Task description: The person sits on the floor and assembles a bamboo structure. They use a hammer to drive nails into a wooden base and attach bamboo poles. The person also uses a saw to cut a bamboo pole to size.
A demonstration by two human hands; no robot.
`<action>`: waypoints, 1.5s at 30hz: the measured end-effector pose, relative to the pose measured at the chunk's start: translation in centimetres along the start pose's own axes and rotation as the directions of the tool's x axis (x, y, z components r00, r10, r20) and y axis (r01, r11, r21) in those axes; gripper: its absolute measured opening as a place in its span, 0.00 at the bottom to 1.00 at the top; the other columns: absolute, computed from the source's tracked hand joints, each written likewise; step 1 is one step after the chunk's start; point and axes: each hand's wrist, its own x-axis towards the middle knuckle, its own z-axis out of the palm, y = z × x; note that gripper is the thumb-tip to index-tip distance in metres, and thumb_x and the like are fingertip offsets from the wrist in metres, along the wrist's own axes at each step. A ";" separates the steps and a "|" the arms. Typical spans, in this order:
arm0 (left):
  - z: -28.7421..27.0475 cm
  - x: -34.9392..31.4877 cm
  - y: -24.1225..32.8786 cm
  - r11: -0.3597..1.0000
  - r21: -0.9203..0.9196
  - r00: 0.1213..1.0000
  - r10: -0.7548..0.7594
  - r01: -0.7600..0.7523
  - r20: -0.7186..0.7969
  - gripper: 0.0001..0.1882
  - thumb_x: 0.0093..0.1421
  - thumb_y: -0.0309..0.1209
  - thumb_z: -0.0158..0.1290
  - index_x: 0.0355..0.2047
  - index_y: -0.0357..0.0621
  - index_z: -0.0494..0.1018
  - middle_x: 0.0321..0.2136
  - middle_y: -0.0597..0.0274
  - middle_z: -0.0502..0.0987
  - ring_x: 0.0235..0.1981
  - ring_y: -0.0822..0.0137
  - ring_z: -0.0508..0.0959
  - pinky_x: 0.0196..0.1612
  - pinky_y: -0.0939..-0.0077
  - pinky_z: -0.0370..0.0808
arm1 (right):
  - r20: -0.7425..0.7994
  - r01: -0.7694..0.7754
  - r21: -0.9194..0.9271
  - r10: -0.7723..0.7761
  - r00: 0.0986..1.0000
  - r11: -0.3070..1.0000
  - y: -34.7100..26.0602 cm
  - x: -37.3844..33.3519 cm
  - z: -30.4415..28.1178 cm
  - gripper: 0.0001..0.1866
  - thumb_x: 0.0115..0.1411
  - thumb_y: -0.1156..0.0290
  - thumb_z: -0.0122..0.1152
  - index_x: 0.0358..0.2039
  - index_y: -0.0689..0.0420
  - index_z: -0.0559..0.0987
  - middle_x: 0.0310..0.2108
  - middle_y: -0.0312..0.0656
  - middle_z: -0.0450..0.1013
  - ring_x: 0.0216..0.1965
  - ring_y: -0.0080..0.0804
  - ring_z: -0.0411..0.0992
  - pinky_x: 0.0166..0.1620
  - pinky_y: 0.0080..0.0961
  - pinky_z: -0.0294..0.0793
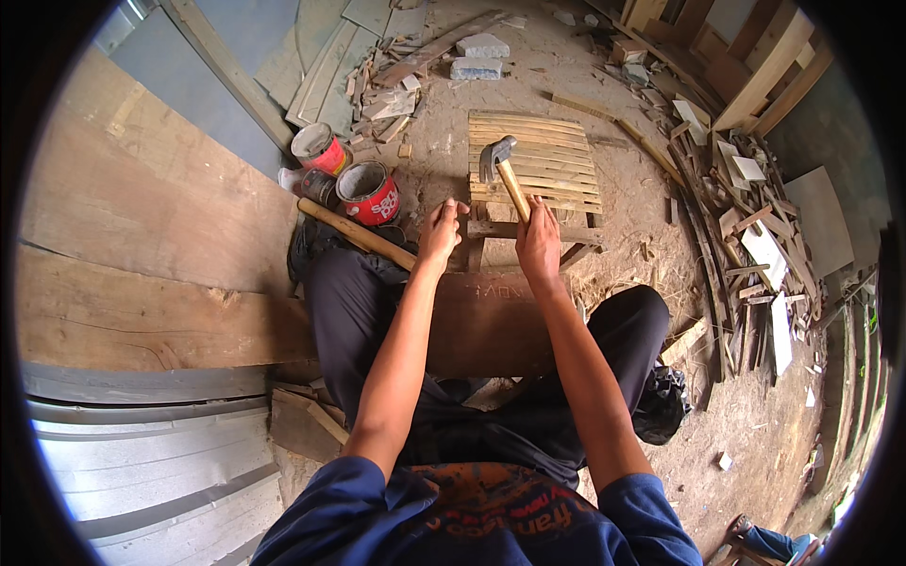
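Note:
My right hand (539,243) is wrapped round the wooden handle of a claw hammer (510,181), whose metal head points up and away from me. To its left, my left hand (441,232) is closed with thumb and fingertips together; anything between them is too small to make out. Beyond both hands stands a low slatted wooden stool (540,156), its near legs showing below the seat. A brown wooden board (493,325) lies between my knees, just under my forearms.
Two red paint cans (368,194) stand left of the stool, close to a round wooden pole (357,232) by my left knee. Large wooden panels (151,179) line the left side. Scrap wood (755,250) is heaped along the right, and pale blocks (477,68) lie at the far end.

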 end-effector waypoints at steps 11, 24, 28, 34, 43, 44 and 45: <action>-0.3 2.3 0.4 0.993 -0.029 0.991 0.111 -0.114 -0.074 0.19 0.67 0.31 0.53 0.55 0.37 0.72 0.44 0.56 0.81 0.35 0.73 0.79 0.33 0.81 0.73 | 0.006 0.001 -0.018 -0.001 1.000 1.000 0.0 0.0 0.0 0.15 0.59 0.80 0.53 0.48 0.68 0.72 0.51 0.55 0.73 0.58 0.50 0.68 0.60 0.41 0.66; 0.9 3.0 -0.2 0.925 0.006 0.924 0.380 -0.381 0.038 0.11 0.61 0.29 0.59 0.43 0.37 0.80 0.43 0.60 0.81 0.44 0.74 0.78 0.43 0.80 0.73 | -0.008 0.013 -0.013 -0.013 1.000 1.000 -0.2 0.0 0.1 0.15 0.59 0.79 0.52 0.48 0.67 0.72 0.52 0.54 0.73 0.58 0.50 0.68 0.61 0.41 0.66; 1.9 2.9 0.2 0.878 0.228 0.902 0.431 -0.421 0.009 0.10 0.58 0.27 0.62 0.39 0.37 0.82 0.34 0.63 0.83 0.34 0.79 0.77 0.38 0.84 0.73 | -0.013 0.001 -0.022 -0.001 1.000 1.000 0.4 -0.3 0.2 0.15 0.59 0.79 0.52 0.47 0.67 0.72 0.52 0.54 0.73 0.58 0.50 0.68 0.60 0.41 0.66; 1.8 4.1 0.2 0.855 0.166 0.855 0.511 -0.492 -0.094 0.10 0.59 0.29 0.62 0.39 0.37 0.82 0.30 0.63 0.83 0.32 0.77 0.78 0.38 0.83 0.74 | -0.003 -0.002 0.000 0.002 1.000 1.000 0.1 -0.1 0.2 0.15 0.59 0.79 0.52 0.48 0.67 0.72 0.52 0.55 0.73 0.58 0.50 0.68 0.60 0.42 0.66; 1.1 4.8 -1.1 0.932 0.142 0.941 0.338 -0.335 0.002 0.10 0.58 0.29 0.62 0.39 0.37 0.82 0.30 0.65 0.82 0.28 0.78 0.74 0.34 0.83 0.71 | 0.021 -0.014 0.002 0.014 1.000 1.000 0.3 -0.2 0.1 0.16 0.58 0.79 0.52 0.48 0.66 0.71 0.52 0.55 0.72 0.59 0.50 0.67 0.60 0.42 0.65; 1.4 4.8 -1.2 0.922 0.136 0.929 0.369 -0.364 -0.012 0.10 0.58 0.29 0.63 0.39 0.37 0.82 0.29 0.66 0.81 0.28 0.79 0.74 0.33 0.83 0.71 | 0.025 -0.017 0.001 0.017 1.000 1.000 0.4 -0.3 0.0 0.16 0.58 0.79 0.53 0.48 0.66 0.71 0.52 0.55 0.72 0.59 0.50 0.67 0.60 0.42 0.65; 1.6 4.9 -1.2 0.910 0.131 0.916 0.401 -0.394 -0.027 0.10 0.58 0.28 0.63 0.38 0.37 0.82 0.28 0.66 0.81 0.28 0.79 0.73 0.32 0.83 0.70 | 0.018 -0.014 0.000 0.014 1.000 1.000 0.3 -0.2 0.0 0.15 0.58 0.79 0.53 0.47 0.66 0.72 0.52 0.56 0.72 0.59 0.50 0.67 0.60 0.42 0.65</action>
